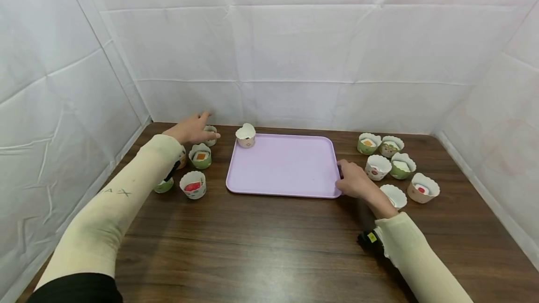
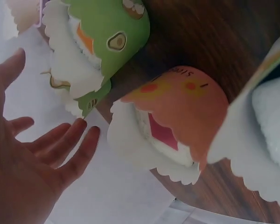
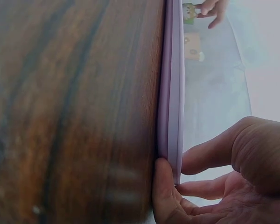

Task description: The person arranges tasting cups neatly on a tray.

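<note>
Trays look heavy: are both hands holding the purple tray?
No, only the right hand grips the lavender tray; the left hand is near paper baking cups.

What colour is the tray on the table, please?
The tray is pale purple, best seen in the head view.

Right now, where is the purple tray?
In the head view, the purple tray is near centre, its right edge gripped by the right hand, a cup at its far left corner.

Head view: I log bright, diffuse light, glare on the near tabletop (image 1: 269, 265), soft shadow beside the left sleeve (image 1: 111, 214); left wrist view dimmer, hazy; right wrist view: tabletop grain smeared close-up, white backdrop (image 3: 266, 60) washed out
</note>
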Motion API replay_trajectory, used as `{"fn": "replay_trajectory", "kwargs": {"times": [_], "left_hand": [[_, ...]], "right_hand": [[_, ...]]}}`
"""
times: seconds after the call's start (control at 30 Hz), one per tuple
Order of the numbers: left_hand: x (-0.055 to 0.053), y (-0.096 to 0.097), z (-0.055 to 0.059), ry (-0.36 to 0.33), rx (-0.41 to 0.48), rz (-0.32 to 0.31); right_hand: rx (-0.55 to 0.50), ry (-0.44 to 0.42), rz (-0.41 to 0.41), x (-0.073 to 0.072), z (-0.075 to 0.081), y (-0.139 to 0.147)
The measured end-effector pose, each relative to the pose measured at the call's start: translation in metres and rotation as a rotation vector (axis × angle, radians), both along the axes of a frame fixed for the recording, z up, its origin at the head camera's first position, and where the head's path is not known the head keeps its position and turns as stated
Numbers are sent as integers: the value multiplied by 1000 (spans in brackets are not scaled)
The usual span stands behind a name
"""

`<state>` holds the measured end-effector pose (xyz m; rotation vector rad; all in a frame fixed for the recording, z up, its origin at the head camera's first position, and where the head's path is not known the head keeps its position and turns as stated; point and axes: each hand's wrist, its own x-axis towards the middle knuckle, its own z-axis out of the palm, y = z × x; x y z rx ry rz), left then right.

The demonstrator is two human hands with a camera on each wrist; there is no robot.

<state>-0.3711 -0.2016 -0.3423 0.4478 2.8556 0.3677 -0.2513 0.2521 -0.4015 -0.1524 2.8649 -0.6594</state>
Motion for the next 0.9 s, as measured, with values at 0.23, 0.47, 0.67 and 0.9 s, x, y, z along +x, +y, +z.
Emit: {"fn": "replay_trajectory", "kwargs": {"times": [0.23,0.47,0.67,0.9], "left_hand": [[-2,-1,-4,29,-54,25],[-1,-4,-12,-7,-55,26],[-5,-7,-18,-44,-75,45],[-5,-8,-20,-46,-58,45]], "right_hand": [[-1,7,-4,-1,-2,0],[3,15,1,-2,-1,-3],[-4,31,3,-1,-2,-2],[4,43,5,-1,-3,-2]]}}
